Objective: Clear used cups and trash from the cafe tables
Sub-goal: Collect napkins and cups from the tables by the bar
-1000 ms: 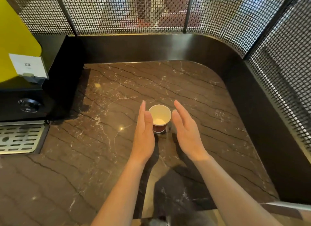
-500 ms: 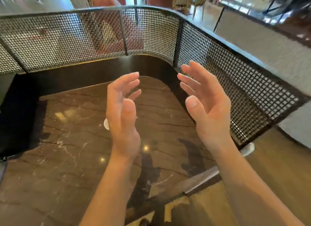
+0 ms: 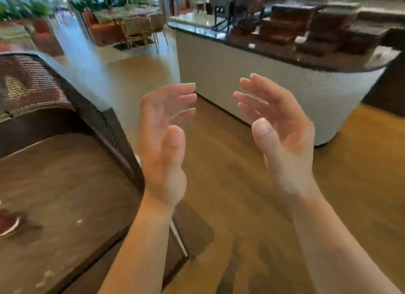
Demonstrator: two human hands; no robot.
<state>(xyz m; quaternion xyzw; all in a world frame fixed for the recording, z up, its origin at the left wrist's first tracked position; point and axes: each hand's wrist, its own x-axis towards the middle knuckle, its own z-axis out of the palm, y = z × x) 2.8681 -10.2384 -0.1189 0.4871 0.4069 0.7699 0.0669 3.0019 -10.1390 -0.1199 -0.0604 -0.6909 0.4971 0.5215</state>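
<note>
Counter point(image 3: 252, 79), white-fronted, fills twelve to two o'clock; brown marble table point(image 3: 65, 184) lies at eight. Left hand point(image 3: 163, 140) and right hand point(image 3: 278, 138) hover mid-frame, fingers relaxed, grasping nothing. Blurred red cup point(image 3: 9, 225), at nine o'clock on the table, looks uncollected, so clearing seems barely begun. No writing is legible.

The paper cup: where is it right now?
In the head view, the cup shows blurred at the far left edge, on the brown marble table, well to the left of the raised left hand, which does not touch it.
</note>
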